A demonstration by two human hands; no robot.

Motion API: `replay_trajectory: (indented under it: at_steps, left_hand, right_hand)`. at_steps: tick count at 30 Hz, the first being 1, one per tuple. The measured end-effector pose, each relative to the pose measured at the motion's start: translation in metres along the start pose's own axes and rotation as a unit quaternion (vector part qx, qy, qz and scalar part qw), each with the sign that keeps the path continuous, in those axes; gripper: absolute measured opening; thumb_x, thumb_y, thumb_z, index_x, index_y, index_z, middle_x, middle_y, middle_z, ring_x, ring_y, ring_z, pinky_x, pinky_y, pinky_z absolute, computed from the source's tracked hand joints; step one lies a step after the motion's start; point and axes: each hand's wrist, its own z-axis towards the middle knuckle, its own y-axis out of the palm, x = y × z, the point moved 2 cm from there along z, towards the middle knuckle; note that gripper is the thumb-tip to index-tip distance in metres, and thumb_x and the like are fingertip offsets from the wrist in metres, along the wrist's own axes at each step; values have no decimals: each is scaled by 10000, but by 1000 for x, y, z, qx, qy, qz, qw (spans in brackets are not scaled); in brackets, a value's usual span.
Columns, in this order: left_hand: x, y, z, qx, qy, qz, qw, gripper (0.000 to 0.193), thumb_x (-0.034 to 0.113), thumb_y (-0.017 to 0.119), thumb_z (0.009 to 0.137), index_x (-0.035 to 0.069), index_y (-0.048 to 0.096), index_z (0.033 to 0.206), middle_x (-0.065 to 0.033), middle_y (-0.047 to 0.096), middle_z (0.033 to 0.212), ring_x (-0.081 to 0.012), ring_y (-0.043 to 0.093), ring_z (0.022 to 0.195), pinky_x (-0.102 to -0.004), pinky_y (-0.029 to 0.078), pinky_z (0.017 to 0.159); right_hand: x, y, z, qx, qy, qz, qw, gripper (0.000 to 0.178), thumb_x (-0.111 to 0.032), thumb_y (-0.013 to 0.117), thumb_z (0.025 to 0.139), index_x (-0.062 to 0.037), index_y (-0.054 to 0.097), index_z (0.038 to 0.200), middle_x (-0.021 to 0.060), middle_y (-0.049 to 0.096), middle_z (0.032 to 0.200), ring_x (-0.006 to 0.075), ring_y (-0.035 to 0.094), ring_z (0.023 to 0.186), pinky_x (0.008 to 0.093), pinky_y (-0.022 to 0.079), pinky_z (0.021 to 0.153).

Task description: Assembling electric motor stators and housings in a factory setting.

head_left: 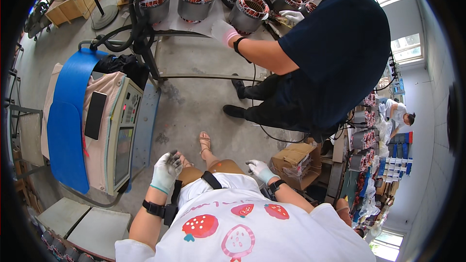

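Observation:
My left hand [166,172], in a white glove with dark, soiled fingertips, is raised beside my lap with its fingers loosely apart and nothing in them. The nearest thing to it is a machine with a panel of buttons and a screen [124,157]. My right hand [261,170], gloved in white too, hovers over my other side. Its fingers are loosely stretched and hold nothing that I can see. Just right of it stands an open cardboard box [293,162] with plastic wrapping inside. Each of my wrists wears a black strap.
Ahead, a co-worker in a dark shirt [335,53] reaches over a bench [194,31] bearing several motor stators [196,2]. A blue cover [68,131] and a black phone [95,115] lie on the machine. Black cables [138,24] hang at the bench. More stators [363,138] line the right.

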Motion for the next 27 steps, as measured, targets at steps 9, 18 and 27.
replay_trajectory:
  at_steps: [9,18,27]
  left_hand:
    - [-2,-3,-1,-7,-4,4,1000,264,233,501,969,35,606,1109,-70,635,893,-194,579,750,-351,520,721]
    - [-3,0,-2,-12,1,13,1000,278,231,481,985,26,590,1138,-69,626,917,-178,582,775,-344,514,712]
    - [0,-1,-2,-19,-7,6,1000,270,222,489,978,29,592,1138,-70,625,911,-182,590,782,-345,513,711]
  right_hand:
    - [-2,1,-2,4,6,1,1000,377,-191,459,950,-41,599,1267,150,698,998,213,697,846,324,554,738]
    - [8,5,3,2,-9,-18,1000,379,-196,447,947,-44,607,1255,165,706,1001,221,707,852,336,560,745]
    - [2,5,2,3,-10,-26,1000,384,-197,446,943,-47,607,1258,164,707,1013,218,705,850,334,558,747]
